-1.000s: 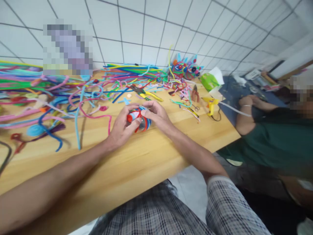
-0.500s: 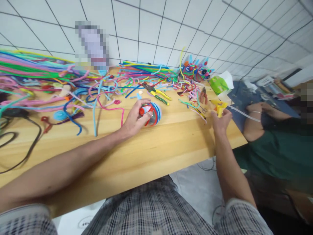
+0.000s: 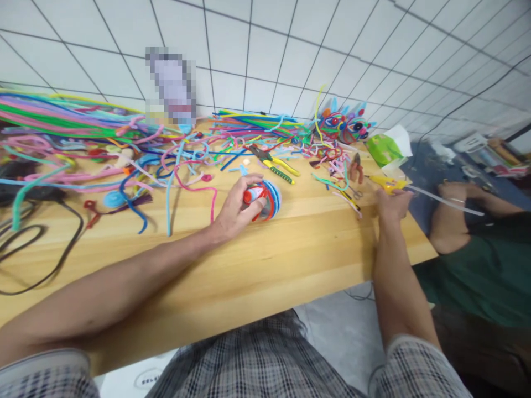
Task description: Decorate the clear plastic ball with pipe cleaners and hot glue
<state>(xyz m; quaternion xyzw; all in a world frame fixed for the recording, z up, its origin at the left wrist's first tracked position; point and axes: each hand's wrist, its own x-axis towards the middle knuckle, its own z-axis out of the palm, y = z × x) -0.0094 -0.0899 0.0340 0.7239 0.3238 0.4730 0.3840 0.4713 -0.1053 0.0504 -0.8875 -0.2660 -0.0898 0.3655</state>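
My left hand (image 3: 241,207) is closed around a rounded pipe-cleaner piece (image 3: 272,200) with red, blue and white bands, close above the wooden table (image 3: 265,260). My fingers cover part of it. On the right, my right hand (image 3: 392,203) grips a yellow glue gun (image 3: 388,183). A long whitish glue stick (image 3: 448,200) sticks out of its back end to the right. Beyond my left hand lie green-and-yellow handled pliers (image 3: 276,165). Small scissors (image 3: 355,193) and orange-handled pliers (image 3: 355,168) rest to the left of my right hand.
Bundles of coloured pipe cleaners (image 3: 62,113) and loose pieces line the wall side. Two colourful animal-like heads (image 3: 343,122) and a green packet (image 3: 388,148) stand at the back right. A black cable (image 3: 62,257) loops at left. Another person (image 3: 477,265) sits at right.
The glue gun has turned from upright to nearly level in my right hand, and its glue stick now reaches farther right. My left hand keeps its hold. The whole view has shifted slightly.
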